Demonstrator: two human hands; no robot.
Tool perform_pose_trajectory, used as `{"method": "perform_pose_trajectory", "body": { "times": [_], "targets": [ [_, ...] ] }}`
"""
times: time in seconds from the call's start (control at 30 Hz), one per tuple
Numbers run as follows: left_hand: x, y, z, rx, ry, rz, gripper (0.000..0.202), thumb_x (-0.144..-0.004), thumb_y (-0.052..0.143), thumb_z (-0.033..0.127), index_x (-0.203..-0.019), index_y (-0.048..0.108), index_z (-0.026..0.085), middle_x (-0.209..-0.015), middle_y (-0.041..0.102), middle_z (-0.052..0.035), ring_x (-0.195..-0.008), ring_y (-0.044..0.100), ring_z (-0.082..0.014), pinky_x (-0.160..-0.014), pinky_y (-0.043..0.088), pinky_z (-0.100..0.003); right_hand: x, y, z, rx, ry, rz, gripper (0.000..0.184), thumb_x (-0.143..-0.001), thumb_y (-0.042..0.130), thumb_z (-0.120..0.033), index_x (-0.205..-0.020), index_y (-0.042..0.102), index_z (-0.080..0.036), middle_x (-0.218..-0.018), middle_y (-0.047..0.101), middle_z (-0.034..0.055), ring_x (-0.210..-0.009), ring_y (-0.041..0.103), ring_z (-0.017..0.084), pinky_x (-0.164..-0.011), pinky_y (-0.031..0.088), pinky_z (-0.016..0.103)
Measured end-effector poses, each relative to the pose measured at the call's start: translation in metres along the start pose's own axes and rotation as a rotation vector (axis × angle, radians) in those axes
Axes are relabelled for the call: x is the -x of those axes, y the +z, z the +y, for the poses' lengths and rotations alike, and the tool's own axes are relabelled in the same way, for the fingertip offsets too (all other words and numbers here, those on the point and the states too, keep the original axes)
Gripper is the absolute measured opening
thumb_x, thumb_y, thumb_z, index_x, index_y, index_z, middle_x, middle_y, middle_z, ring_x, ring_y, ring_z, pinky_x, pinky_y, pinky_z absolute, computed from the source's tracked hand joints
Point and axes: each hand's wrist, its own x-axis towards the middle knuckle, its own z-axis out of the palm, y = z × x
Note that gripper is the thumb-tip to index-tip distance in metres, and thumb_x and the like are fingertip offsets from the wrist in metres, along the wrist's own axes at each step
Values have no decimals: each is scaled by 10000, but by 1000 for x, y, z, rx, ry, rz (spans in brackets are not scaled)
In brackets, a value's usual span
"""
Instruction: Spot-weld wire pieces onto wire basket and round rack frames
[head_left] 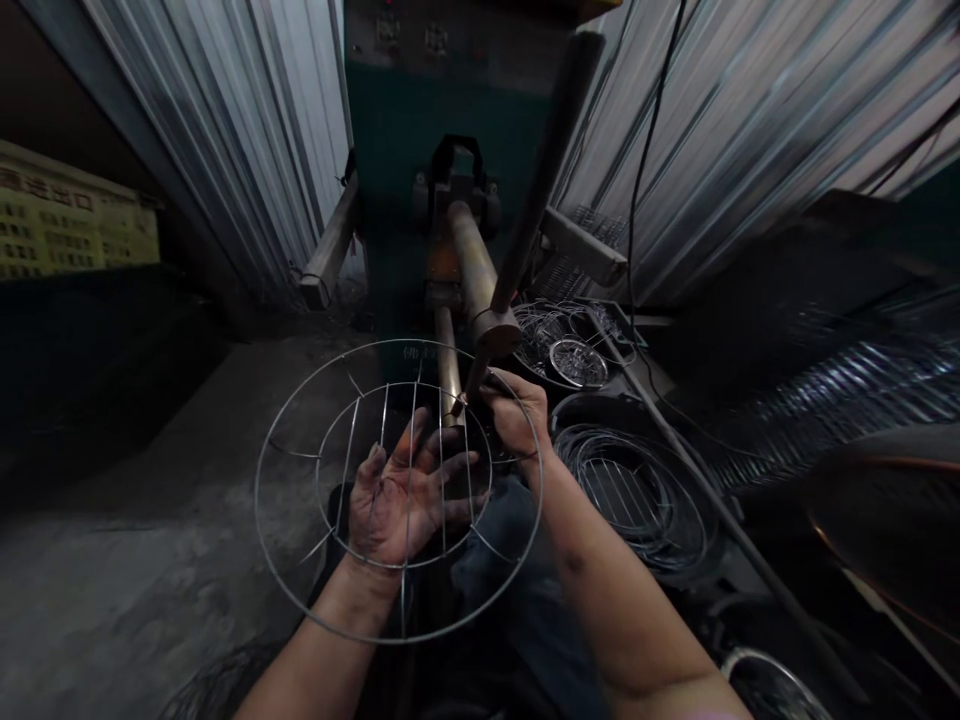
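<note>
A round wire rack [412, 450], made of two rings joined by short spokes with straight bars across the inner one, lies roughly level in front of me. My left hand [405, 500] is beneath it, palm up and fingers spread; I cannot tell how much of its weight rests there. My right hand [517, 412] is closed at the rack's far right side, beside the electrode tips. What its fingers pinch is hidden. Part of the inner ring meets the tip of the lower brass-coloured arm [448, 360] of a spot-welding machine, below the thick upper arm [474, 262].
The machine's dark green body [390, 130] stands ahead. To the right are a coil of wire with a rack [619, 490], a tub of wire parts [547, 335] and a long bar [697, 460]. A yellow crate [75, 220] is at left. A black cable [634, 220] hangs down.
</note>
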Motion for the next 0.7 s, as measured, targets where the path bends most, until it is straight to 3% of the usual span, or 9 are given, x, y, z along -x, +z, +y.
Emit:
{"method": "perform_pose_trajectory", "body": {
  "times": [0.17,0.5,0.7],
  "targets": [
    [-5,-1,-1,-18,37,44,480,-852,442,550,-1265,556,334,-1280,586,-61,-1311,367,-390,-972,277,-706,-11,5,1,-22,17,-40,145,-685,637,-294,-583,663,-194,-576,575,-33,-605,530,136,-599,426,252],
    [-9,0,-6,45,54,101,476,-843,465,551,-1264,548,347,-1293,578,-51,-1311,369,-387,-970,292,-692,-18,3,9,48,16,-39,131,-671,649,-298,-589,632,-198,-593,582,-32,-579,514,130,-566,408,249],
    [-6,4,-7,28,54,188,487,-854,471,513,-1301,527,328,-1353,523,-73,-1282,411,-367,-962,352,-644,-22,10,17,-66,20,-33,49,-649,649,-258,-650,671,-214,-629,611,-28,-650,572,155,-625,448,270]
  ]
}}
